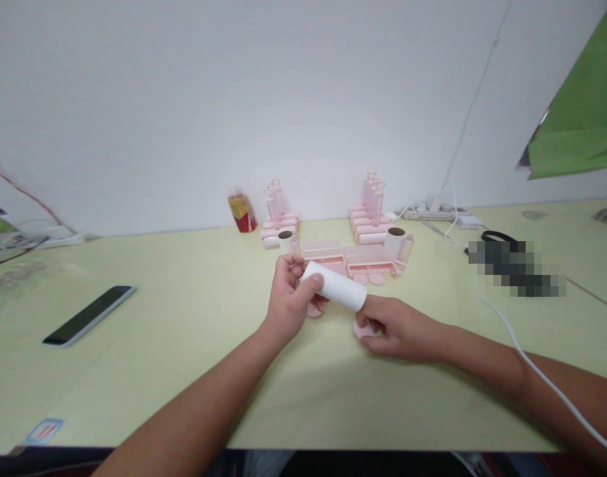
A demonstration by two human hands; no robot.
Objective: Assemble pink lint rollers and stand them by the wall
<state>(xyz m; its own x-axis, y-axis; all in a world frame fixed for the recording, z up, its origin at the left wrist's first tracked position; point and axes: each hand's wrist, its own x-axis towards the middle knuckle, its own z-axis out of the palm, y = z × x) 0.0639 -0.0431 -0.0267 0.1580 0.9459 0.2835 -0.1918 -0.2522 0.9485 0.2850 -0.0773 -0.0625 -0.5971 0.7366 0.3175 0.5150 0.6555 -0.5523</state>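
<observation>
The white roll (pixel 336 287) is tilted above the table (pixel 184 285), gripped in my left hand (pixel 291 295). At its lower end, my right hand (pixel 400 329) pinches a pink disc (pixel 363 328). Beyond lie open pink boxes (pixel 323 250).

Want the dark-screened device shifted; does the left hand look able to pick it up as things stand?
Probably not: the left hand is occupied gripping the white cylinder, though the dark-screened device lies on that side.
</observation>
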